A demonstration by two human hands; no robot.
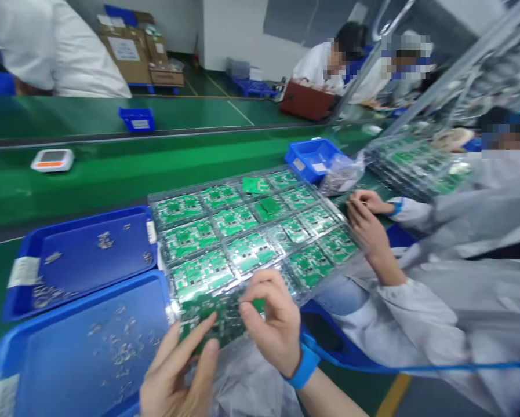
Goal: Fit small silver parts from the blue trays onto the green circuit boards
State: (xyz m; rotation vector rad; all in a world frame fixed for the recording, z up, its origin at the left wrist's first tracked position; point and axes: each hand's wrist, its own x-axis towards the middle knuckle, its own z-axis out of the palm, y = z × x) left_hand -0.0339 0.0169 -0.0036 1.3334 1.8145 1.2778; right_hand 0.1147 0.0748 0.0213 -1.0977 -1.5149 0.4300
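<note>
My left hand (179, 370) is at the bottom, its fingers stretched out and apart, with fingertips over a green circuit board (201, 307) at the near edge of the tray. Whether they press on it I cannot tell. My right hand (273, 321) is just right of that board, thumb and forefinger closed in a pinch; anything between them is too small to make out. A blue strap (304, 366) circles my right wrist. Both hands are at the near side of a clear plastic tray (237, 280) with several green circuit boards in its compartments.
Two blue trays (90, 231) (60, 353) with small metal parts lie left. A blue bin (307, 165) and a plastic bag of parts (344, 174) stand behind. A co-worker's hands (368, 223) work at the right. A white-orange timer (53, 160) lies back left.
</note>
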